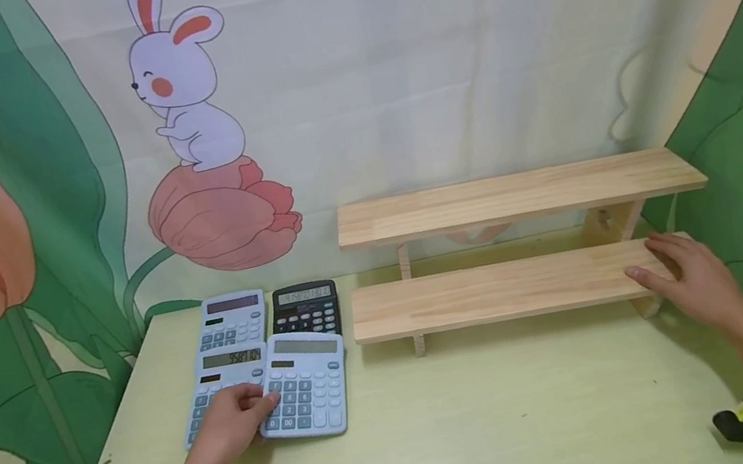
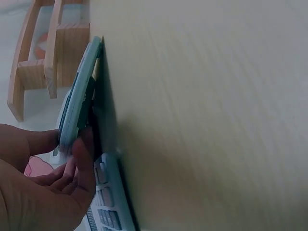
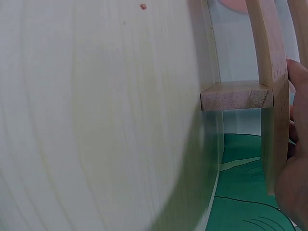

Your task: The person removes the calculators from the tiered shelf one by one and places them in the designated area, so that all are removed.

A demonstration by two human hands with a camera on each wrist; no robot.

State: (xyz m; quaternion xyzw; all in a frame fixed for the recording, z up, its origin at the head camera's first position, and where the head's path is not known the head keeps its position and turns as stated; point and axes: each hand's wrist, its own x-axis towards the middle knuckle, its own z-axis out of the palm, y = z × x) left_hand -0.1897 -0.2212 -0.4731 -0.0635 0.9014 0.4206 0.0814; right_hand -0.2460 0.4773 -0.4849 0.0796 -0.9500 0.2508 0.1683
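Observation:
My left hand (image 1: pixel 229 423) pinches a light blue calculator (image 1: pixel 313 391) at its left edge, thumb on top and fingers beneath. In the left wrist view this calculator (image 2: pixel 77 96) is tilted, its held side lifted off the table. It overlaps a second light calculator (image 1: pixel 233 357) whose display shows digits; my left hand partly covers that one. Behind them lie another light calculator (image 1: pixel 234 322) and a black calculator (image 1: pixel 305 303). At the right, my right hand (image 1: pixel 697 282) rests on the end of the lower board of a two-tier wooden shelf (image 1: pixel 501 292), fingers and thumb spread.
The pale table (image 1: pixel 465 423) carries everything and ends at a printed curtain (image 1: pixel 378 98) behind. The shelf's upper board (image 1: pixel 507 198) sits farther back, on wooden supports. A black-and-yellow object (image 1: pixel 739 420) is by the right sleeve.

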